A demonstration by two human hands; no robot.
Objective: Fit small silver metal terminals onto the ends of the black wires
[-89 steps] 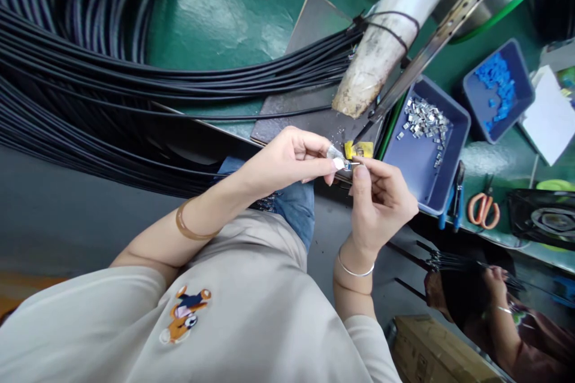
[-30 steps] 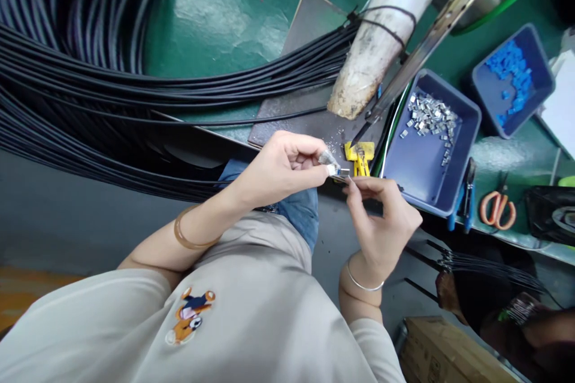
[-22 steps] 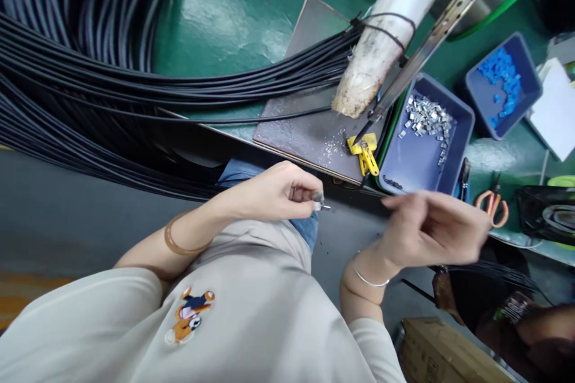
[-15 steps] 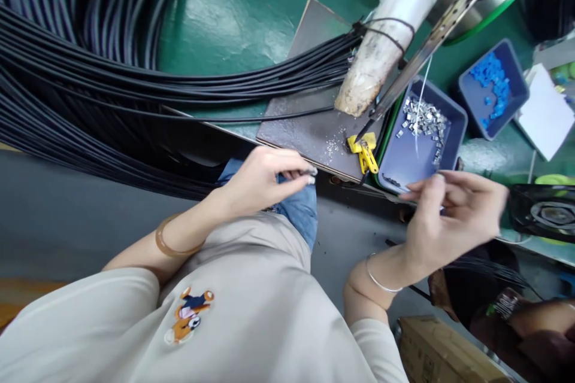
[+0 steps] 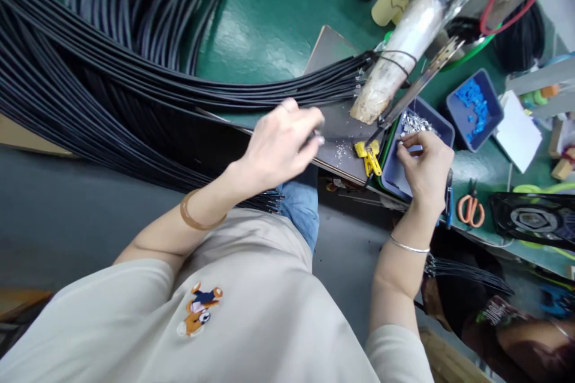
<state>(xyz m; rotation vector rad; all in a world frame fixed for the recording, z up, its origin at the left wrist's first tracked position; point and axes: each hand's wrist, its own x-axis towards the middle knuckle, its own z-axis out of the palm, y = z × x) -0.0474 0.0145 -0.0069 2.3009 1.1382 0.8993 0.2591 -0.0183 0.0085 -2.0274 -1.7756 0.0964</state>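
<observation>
My left hand (image 5: pixel 285 146) is raised near the front edge of a dark board (image 5: pixel 345 116), just in front of a bundle of black cables (image 5: pixel 269 93). Its fingers are curled together; motion blur obscures what they hold, if anything. Over a grey-blue bin (image 5: pixel 394 176) of small metal pieces (image 5: pixel 415 122), my right hand (image 5: pixel 424 164) has thumb and fingertips pinched close. Whatever lies in that pinch is too small to name. A yellow clamp (image 5: pixel 372 161) sits between the two hands at the board's edge.
A wrapped white tube (image 5: pixel 386 72) and a metal bar (image 5: pixel 413 87) slant over the board. Farther right are a bin of blue pieces (image 5: pixel 476 108), orange-handled scissors (image 5: pixel 471 209) and a black fan (image 5: pixel 532 218). Another person's arm (image 5: pixel 534 335) shows at lower right.
My left hand has risen from below the board's edge towards the cables. My right hand has moved up and inward over the bin of metal pieces. The camera view has shifted slightly.
</observation>
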